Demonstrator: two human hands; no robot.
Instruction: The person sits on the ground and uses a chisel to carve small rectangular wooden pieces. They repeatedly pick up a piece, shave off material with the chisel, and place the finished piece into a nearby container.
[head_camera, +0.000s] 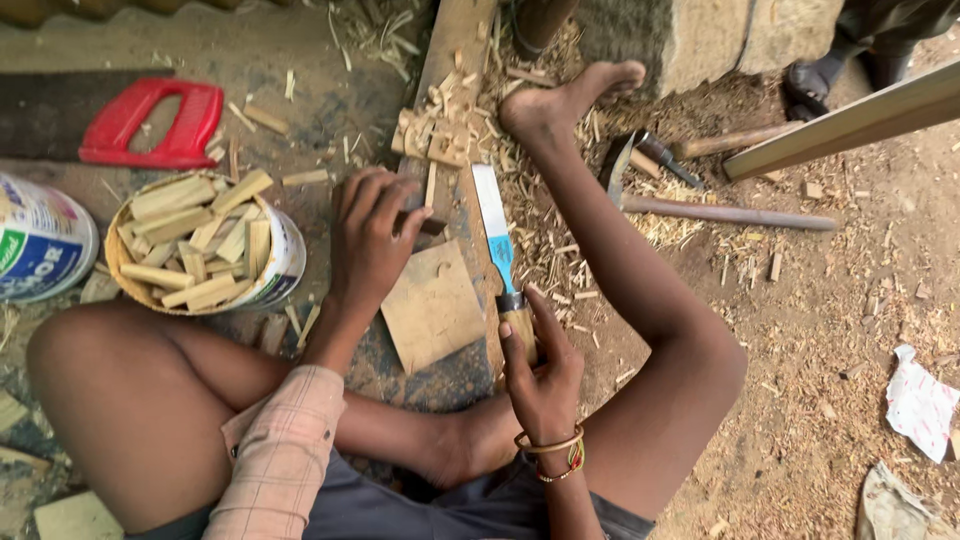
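A red-handled saw (140, 122) lies beyond a bucket of wood sticks (205, 245); a hammer (715, 210) rests on sawdust.

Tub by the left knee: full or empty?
Full. The round tub is packed to its rim with cut wooden sticks, some poking above the edge. It sits apart from the left hand.

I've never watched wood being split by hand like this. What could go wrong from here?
1. The knife in the right hand has its blade close to the left hand, which presses a small wood piece on the board; a slip could cut fingers.
2. The bare foot lies just beyond the blade, among the chips.
3. An axe-like tool lies loose by the leg.
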